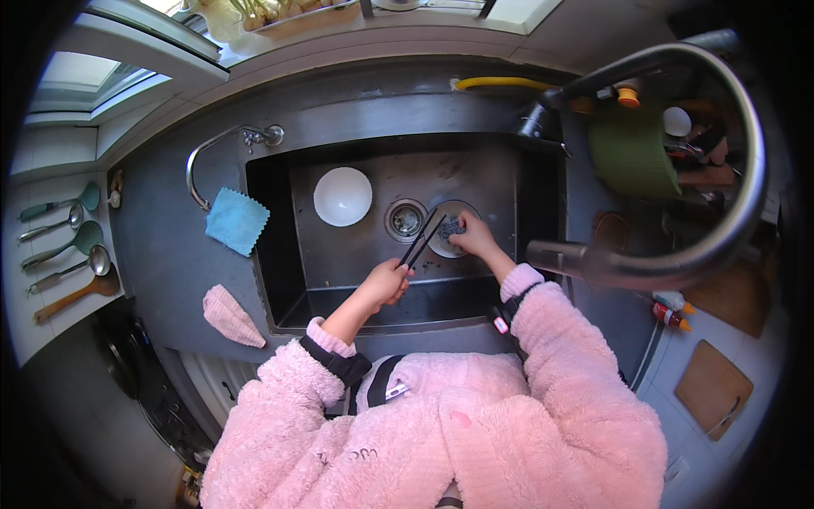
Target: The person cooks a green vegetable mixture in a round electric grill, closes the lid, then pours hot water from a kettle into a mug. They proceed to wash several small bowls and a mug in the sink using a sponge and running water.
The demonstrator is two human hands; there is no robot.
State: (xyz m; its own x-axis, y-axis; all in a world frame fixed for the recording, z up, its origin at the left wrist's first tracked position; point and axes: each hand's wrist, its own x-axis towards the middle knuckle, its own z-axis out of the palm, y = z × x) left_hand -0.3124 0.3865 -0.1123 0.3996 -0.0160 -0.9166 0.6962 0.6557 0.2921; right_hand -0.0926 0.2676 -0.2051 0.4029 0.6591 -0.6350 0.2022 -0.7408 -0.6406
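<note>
My left hand [385, 284] grips a pair of black chopsticks [425, 242] near their lower ends; their far ends reach up to the rim of a pale bowl [453, 252]. Inside that bowl is a dark grey scouring pad [450, 227], probably steel wool. The fingers of my right hand [474, 235] close on the pad's right edge, and its thumb side hides part of the bowl. A white bowl [343, 196] stands apart on the left of the sink floor. Between the two bowls lies the drain strainer [407, 219], with bits of debris in it.
The steel sink [356, 261] has raised walls around my hands. A large spring-neck faucet [731, 83] arches over the right side, its spout [553, 256] close to my right forearm. A small curved tap [197, 159], a blue cloth [238, 220] and a pink cloth [230, 315] are on the left.
</note>
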